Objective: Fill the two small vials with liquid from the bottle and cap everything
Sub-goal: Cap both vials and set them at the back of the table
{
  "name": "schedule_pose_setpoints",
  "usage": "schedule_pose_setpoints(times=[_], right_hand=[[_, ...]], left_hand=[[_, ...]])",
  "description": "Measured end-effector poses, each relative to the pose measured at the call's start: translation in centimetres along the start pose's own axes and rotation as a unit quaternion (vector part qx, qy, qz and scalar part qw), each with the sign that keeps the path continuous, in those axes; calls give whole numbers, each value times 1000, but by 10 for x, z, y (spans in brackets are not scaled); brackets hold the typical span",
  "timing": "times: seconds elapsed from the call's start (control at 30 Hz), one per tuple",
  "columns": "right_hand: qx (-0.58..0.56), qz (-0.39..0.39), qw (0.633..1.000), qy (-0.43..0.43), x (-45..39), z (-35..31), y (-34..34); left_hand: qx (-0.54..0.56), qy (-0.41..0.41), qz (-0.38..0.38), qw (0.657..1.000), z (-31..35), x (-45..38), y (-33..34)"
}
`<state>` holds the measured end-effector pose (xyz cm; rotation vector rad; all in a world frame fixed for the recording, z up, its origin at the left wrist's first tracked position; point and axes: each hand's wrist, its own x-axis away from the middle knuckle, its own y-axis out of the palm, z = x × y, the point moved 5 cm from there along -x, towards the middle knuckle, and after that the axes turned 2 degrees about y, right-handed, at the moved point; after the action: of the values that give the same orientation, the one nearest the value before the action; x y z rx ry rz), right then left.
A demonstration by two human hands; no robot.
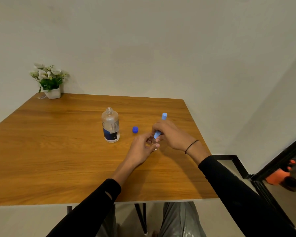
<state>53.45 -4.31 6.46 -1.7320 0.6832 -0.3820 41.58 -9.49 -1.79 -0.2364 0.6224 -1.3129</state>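
A clear bottle (110, 125) with a dark label stands uncapped in the middle of the wooden table (58, 142). Its dark blue cap (135, 129) lies on the table just to the right. My left hand (141, 149) holds a small clear vial (154, 142) near the table surface. My right hand (169, 134) pinches a light blue cap (157, 134) at the top of that vial. Behind my right hand a second vial with a light blue cap (164, 116) stands upright, its body mostly hidden.
A white pot of artificial flowers (50, 82) stands at the far left corner against the wall. The table's right edge runs close to my right forearm. An orange object (280, 175) lies on the floor at the far right.
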Motion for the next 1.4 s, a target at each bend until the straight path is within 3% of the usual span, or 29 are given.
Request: schedule_pose_setpoints(times=[0.17, 0.37, 0.73, 0.97, 1.07, 1.13, 1.27, 1.4], right_hand=[[214, -7, 977, 18, -13, -12, -2], [110, -57, 992, -13, -11, -23, -4], [43, -31, 998, -34, 1, -23, -3], [181, -20, 982, 51, -1, -12, 0], [77, -28, 997, 8, 0, -12, -7], [65, -51, 996, -20, 2, -16, -10], [208, -13, 978, 27, -1, -12, -15], [90, -64, 994, -8, 1, -16, -11]], left_hand=[[-15, -12, 16, 1000, -7, -1, -1], [-3, -33, 16, 999, -11, -5, 1], [16, -44, -2, 999, -10, -8, -4], [9, -21, -14, 1000, -8, -8, -6], [20, -21, -16, 999, -6, -8, -4], [26, -30, -16, 999, -7, -9, -3], [5, -17, -11, 1000, -10, -10, -4], [16, -20, -20, 999, -7, -9, -3]])
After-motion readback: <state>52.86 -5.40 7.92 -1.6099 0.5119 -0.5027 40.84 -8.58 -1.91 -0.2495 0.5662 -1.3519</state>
